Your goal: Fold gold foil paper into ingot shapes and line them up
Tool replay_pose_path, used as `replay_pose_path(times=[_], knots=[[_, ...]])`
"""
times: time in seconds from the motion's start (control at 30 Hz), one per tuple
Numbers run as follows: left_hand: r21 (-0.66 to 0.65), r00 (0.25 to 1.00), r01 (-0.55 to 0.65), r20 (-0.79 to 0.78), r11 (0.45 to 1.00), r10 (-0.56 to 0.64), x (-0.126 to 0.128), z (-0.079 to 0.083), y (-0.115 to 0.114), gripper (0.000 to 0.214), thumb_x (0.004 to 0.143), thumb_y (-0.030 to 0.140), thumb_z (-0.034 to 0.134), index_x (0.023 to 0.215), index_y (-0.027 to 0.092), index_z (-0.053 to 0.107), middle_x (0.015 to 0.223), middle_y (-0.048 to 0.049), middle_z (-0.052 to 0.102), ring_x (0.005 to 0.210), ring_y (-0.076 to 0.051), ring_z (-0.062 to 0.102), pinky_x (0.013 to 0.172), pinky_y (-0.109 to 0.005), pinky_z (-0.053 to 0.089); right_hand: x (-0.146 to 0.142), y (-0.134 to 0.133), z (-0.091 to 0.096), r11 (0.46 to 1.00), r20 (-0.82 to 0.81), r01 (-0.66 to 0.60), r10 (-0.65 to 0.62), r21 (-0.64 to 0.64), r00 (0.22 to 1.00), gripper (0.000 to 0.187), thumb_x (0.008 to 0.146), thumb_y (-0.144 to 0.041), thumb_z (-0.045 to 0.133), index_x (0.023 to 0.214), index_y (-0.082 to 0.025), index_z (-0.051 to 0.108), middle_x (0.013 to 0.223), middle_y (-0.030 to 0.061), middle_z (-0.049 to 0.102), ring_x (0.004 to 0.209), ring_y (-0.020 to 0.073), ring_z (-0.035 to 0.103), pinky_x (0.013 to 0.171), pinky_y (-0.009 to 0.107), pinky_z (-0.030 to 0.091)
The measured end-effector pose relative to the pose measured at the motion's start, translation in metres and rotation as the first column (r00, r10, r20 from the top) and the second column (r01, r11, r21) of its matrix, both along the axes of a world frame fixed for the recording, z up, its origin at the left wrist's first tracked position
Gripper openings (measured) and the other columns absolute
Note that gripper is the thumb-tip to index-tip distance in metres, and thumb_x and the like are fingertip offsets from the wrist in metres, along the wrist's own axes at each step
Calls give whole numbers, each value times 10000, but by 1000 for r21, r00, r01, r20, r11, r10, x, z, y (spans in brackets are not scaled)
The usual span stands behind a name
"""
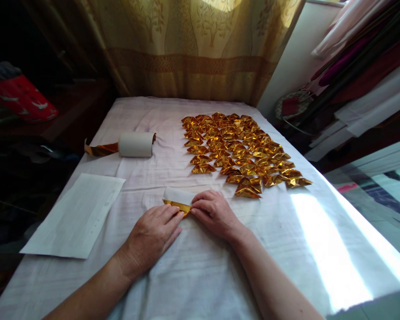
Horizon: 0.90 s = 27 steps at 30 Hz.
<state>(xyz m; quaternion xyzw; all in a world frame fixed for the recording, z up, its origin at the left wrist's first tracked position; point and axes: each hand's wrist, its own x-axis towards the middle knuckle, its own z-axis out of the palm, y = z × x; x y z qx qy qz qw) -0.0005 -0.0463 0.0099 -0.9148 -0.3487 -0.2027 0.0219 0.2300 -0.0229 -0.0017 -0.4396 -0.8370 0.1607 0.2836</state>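
Observation:
A small sheet of gold foil paper (179,195), white on its back, lies on the cloth-covered table with its near edge folded over to show a gold strip. My left hand (156,233) presses on the gold fold, its fingers together over the left and middle part. At the right end of the fold, my right hand (213,211) pinches the paper between thumb and fingers. Beyond the hands to the right, many folded gold paper ingots (235,151) stand in rows. My fingers hide part of the fold.
A roll of paper (135,145) with a gold strip sticking out lies at the left. Nearer, a white printed sheet (78,213) rests by the table's left edge. A curtain (193,58) hangs behind the table; a red container (23,98) is at far left, hanging clothes (370,80) at right.

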Motion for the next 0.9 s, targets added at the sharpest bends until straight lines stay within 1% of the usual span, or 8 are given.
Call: replay_pose_path(times=[0.13,0.3,0.43,0.53,0.63,0.7,0.8,0.9], knots=[[31,1000,4,-17,999,-4,2,1,0,276,961,240,504,1160,146,670,1099,-103,704,1011,-235,639,892,-374,511,-9,0,-4,991,9,133,-133,-26,991,107,891,-288,697,812,-215,699,902,33,708,850,180,616,774,330,397],[55,1000,-3,-19,998,4,3,2,-1,262,963,234,493,1118,128,676,1078,-104,714,986,-240,644,874,-386,513,-16,0,-4,977,29,211,-210,-23,977,138,856,-274,725,742,-215,674,865,25,694,838,184,600,755,332,373],[47,999,-16,-31,999,17,2,2,-3,275,968,242,492,1148,127,664,1094,-108,716,1000,-237,647,900,-387,502,-18,0,-2,971,23,237,-236,-37,971,146,827,-241,740,711,-209,657,840,18,688,824,182,602,742,329,360],[28,999,-27,-43,999,28,2,3,-3,313,973,253,486,1218,122,629,1124,-112,709,1021,-239,646,919,-388,492,-19,0,-2,969,20,244,-244,-40,970,150,820,-229,741,702,-207,651,839,16,687,826,183,601,744,328,357],[-1,998,-23,-58,1000,23,3,4,-4,348,969,241,492,1293,160,587,1134,-97,702,1022,-235,644,905,-385,492,-19,0,-3,967,24,253,-252,-36,967,152,829,-241,734,707,-211,648,845,15,683,835,182,597,752,330,360],[-14,998,-22,-66,1000,21,3,5,-3,335,963,230,498,1279,184,598,1125,-89,701,1015,-235,642,898,-387,492,-20,0,-3,966,16,258,-257,-34,966,153,824,-237,738,706,-212,643,843,12,679,836,181,596,749,329,363],[-14,997,-22,-77,1000,21,4,6,-3,292,957,230,505,1211,177,638,1122,-94,699,1021,-248,634,898,-399,488,-19,0,-4,966,-5,257,-257,-36,966,143,822,-229,733,713,-214,642,847,13,678,837,184,596,749,332,365],[-24,995,-20,-97,1000,18,3,6,-2,284,955,243,513,1200,191,646,1135,-90,694,1045,-251,622,915,-403,477,-19,-1,-3,968,-10,247,-248,-43,969,131,844,-241,709,731,-219,646,863,23,681,838,188,595,748,337,362]])
